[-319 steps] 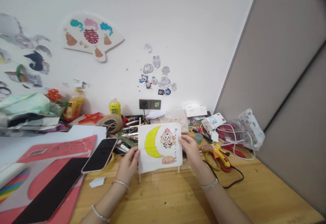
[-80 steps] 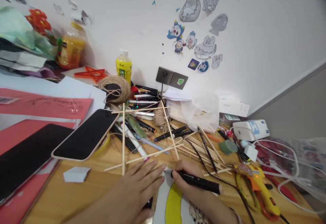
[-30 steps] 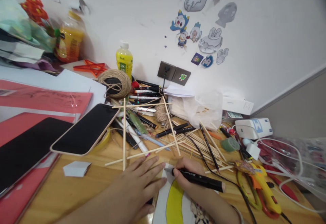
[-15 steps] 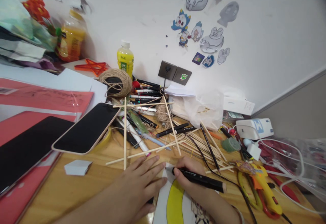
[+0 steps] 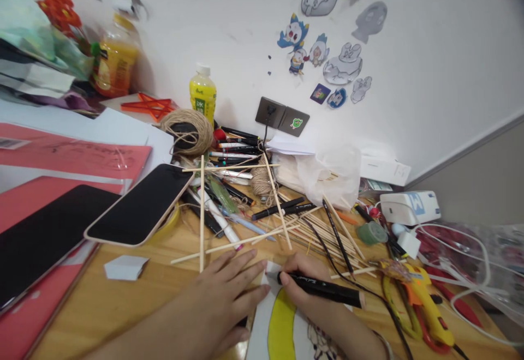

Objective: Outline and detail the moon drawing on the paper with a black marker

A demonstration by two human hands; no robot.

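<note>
My left hand lies flat with fingers stretched out, pressing on the left edge of a white drawing that shows a yellow crescent. My right hand is closed round a black marker, whose tip touches the drawing's top edge near my left fingertips. The drawing lies on the wooden desk at the bottom of the view and is partly cut off by the frame.
Loose wooden sticks and pens lie scattered just beyond my hands. A phone and a dark tablet rest at left on pink paper. A yellow glue gun and cables are at right. Twine roll and bottles stand by the wall.
My hands and the marker have stayed almost in place over the last second. The view has shifted only slightly.
</note>
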